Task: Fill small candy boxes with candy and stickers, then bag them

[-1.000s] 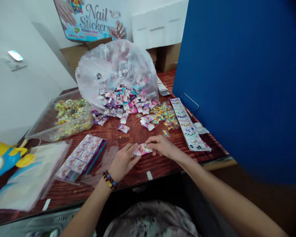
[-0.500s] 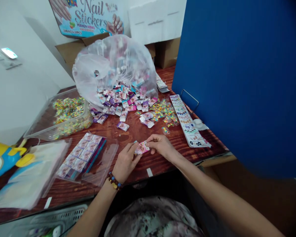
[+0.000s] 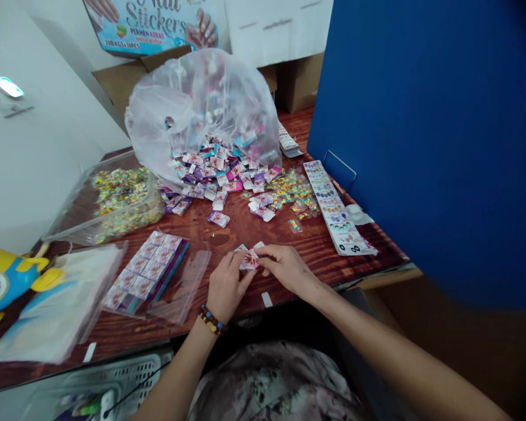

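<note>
Pinching the light, floppy nail-sticker sachet (image 3: pixel 249 260) by its thin edges, the left hand (image 3: pixel 228 285) and right hand (image 3: pixel 287 270) close together on it near the worktop's (image 3: pixel 315 257) front edge.

We are logging: pink-and-white print on the sachet (image 3: pixel 249 260) | red-brown grain on the desk (image 3: pixel 289 275) | solid deep blue on the panel (image 3: pixel 421 146) | speckled multicolour on the tiny pieces (image 3: pixel 120 190) | yellow and blue on the fan (image 3: pixel 9 280)
</note>
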`<state>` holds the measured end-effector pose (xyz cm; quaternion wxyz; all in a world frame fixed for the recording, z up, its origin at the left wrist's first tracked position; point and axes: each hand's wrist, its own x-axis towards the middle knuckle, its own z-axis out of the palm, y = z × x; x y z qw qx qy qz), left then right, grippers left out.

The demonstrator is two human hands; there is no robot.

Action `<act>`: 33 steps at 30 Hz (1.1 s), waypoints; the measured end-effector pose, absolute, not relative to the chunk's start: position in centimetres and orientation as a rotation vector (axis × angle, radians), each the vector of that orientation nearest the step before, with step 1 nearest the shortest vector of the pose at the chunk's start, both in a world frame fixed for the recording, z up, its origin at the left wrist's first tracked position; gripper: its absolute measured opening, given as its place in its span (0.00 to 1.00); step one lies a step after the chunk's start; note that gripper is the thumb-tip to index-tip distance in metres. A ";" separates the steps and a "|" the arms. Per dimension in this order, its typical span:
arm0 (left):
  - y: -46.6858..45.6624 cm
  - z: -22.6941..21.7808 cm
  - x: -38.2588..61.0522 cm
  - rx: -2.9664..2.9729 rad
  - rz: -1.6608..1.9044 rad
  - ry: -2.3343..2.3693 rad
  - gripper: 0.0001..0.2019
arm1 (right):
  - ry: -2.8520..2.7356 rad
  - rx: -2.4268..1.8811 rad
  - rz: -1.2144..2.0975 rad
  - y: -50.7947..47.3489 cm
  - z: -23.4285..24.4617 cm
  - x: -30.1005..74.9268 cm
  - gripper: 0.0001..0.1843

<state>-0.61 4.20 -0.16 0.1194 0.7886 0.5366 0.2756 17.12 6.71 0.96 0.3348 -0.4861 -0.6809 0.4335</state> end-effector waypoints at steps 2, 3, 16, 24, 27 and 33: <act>4.2 0.3 -0.7 2.202 0.810 1.467 0.17 | -1.772 -1.254 1.151 6.8 1.0 17.3 0.13; 4.3 0.4 -0.7 2.115 0.822 1.408 0.16 | -1.766 -1.242 1.167 6.8 1.1 17.4 0.12; 2.0 0.2 -0.1 1.372 0.999 1.209 0.20 | -1.539 -1.089 0.889 4.1 -0.1 18.7 0.07; 1.2 0.4 0.3 1.377 0.997 1.121 0.18 | -1.653 -0.979 0.943 3.3 -1.0 18.0 0.07; 1.0 0.6 0.1 1.395 0.937 1.110 0.15 | -1.760 -0.929 0.862 3.5 -0.4 18.4 0.07; 0.5 0.9 0.5 1.285 0.886 1.074 0.14 | -1.788 -0.930 0.926 3.1 0.0 18.8 0.07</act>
